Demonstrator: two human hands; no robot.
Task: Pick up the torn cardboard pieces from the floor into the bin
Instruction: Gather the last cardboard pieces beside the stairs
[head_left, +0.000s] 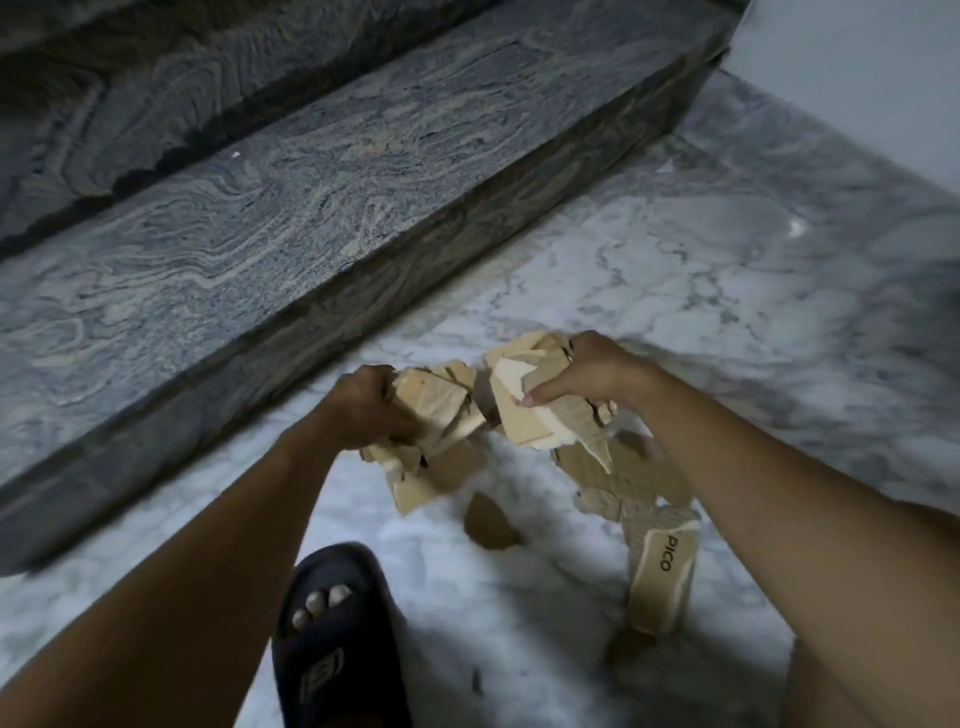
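Note:
My left hand (363, 405) grips a bundle of torn tan cardboard pieces (436, 415) above the floor. Just to its right, my right hand (587, 374) grips a second bundle of torn pieces (524, 410), thumb pressed on top. More torn pieces (613, 478) hang or lie below the right bundle. A long strip printed "PICO" (662, 577) lies on the white marble floor (727, 291) by my right forearm. A small brown scrap (488, 522) lies between the bundles. No bin is in view.
A dark grey granite step (311, 208) runs diagonally across the left and top, with another step above it. My foot in a dark slipper (332, 623) stands at the bottom centre. A white wall (857, 62) is at the top right.

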